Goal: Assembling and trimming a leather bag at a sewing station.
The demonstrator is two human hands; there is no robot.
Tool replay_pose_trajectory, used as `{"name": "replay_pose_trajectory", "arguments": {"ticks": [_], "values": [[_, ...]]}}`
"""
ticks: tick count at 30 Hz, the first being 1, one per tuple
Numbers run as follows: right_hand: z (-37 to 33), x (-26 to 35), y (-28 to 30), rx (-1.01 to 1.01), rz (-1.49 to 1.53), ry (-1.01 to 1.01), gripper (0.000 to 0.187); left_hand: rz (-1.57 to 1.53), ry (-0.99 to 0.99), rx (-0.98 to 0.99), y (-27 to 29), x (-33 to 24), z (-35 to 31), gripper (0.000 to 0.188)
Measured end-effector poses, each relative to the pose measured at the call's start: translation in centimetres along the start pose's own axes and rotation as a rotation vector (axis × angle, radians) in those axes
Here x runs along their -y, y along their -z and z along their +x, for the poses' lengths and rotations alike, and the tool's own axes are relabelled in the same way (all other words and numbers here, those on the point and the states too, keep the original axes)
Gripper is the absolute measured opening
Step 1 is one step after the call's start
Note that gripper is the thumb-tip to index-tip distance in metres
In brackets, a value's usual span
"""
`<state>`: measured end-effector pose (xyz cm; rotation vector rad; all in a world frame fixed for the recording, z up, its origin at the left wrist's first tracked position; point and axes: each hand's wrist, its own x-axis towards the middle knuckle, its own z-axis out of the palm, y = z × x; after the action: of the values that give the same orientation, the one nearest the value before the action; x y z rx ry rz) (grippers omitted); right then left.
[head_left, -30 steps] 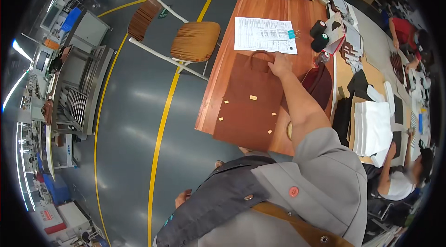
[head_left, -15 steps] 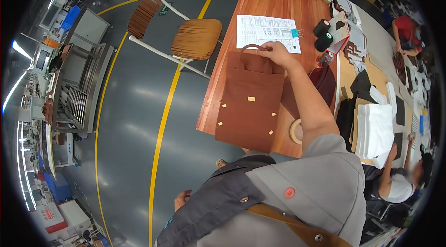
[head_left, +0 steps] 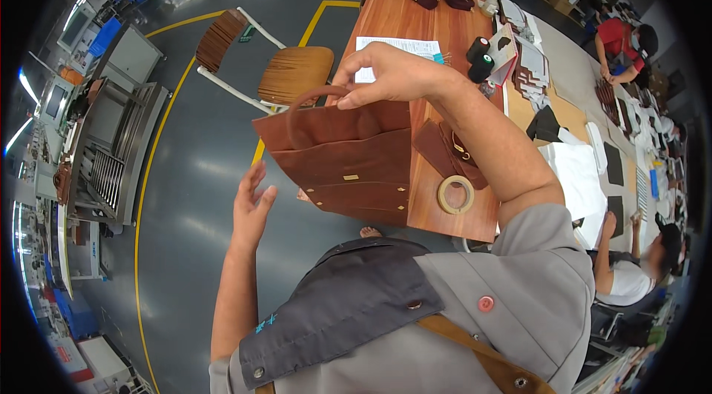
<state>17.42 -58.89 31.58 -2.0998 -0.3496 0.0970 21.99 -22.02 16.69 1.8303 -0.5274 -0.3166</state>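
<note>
Fingers, right hand (head_left: 397,71): thumb and forefinger appear pinched on the handle (head_left: 292,121) near its top; the other fingers are partly hidden behind them.
Fingers, left hand (head_left: 252,209): spread and gripping nothing, just beside the left side of the bag, seemingly not touching it.
Brown bag (head_left: 363,153): tilted under the right hand at the table's near left edge, its left part out over the floor (head_left: 200,179); whether its lower end rests on anything, I cannot tell.
Small gold tag (head_left: 351,177): on the bag's front, facing the wearer.
Table (head_left: 475,227): wooden top, to the right of the bag.
Roll of tape (head_left: 442,194): flat on the table by its near edge, close to the bag's right side.
Dark red piece with a zip (head_left: 466,163): on the table just beyond the tape, under the right forearm.
Paper sheets (head_left: 424,46): on the table behind the right hand, partly covered by it.
Slip risk: with so few fingers on one handle, a loosened pinch could drop the bag to the floor.
Swing risk: hanging from one side, it could turn and scrape the table edge.
Knock risk: a wide sweep rightward could push the tape off.
Strain risk: a sharp tug could pull at the handle's join.
</note>
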Motion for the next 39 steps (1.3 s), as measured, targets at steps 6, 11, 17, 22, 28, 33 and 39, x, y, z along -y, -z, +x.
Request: {"name": "replay_pose_trajectory", "arguments": {"ticks": [6,11,17,22,28,33,39], "values": [[1.3,3.4,-0.7,0.034,0.055,0.037,0.027,-0.517,0.111,-0.065,0.0,0.5,2.5,0.035],[2.6,3.7,-0.6,0.038,0.141,0.055,0.028,-0.629,0.042,-0.088,0.9,-1.7,1.8,0.013],[5.0,3.6,-1.3,0.065,0.248,0.048,0.027,-0.709,0.041,-0.226,3.0,-4.0,0.2,0.017],[8.0,3.7,-2.4,0.090,0.302,0.098,0.027,-0.687,-0.019,-0.346,5.6,-5.9,-0.8,0.017],[9.9,4.9,-3.6,0.104,0.311,0.223,0.028,-0.603,-0.099,-0.460,7.4,-8.9,-3.0,0.017],[9.2,5.5,-3.8,0.171,0.318,0.273,0.033,-0.538,-0.072,-0.515,6.5,-10.8,-3.7,0.017],[8.2,9.5,-6.3,-0.048,0.031,0.583,0.043,-0.330,-0.139,-0.494,5.6,-13.0,-5.1,0.011]]}}
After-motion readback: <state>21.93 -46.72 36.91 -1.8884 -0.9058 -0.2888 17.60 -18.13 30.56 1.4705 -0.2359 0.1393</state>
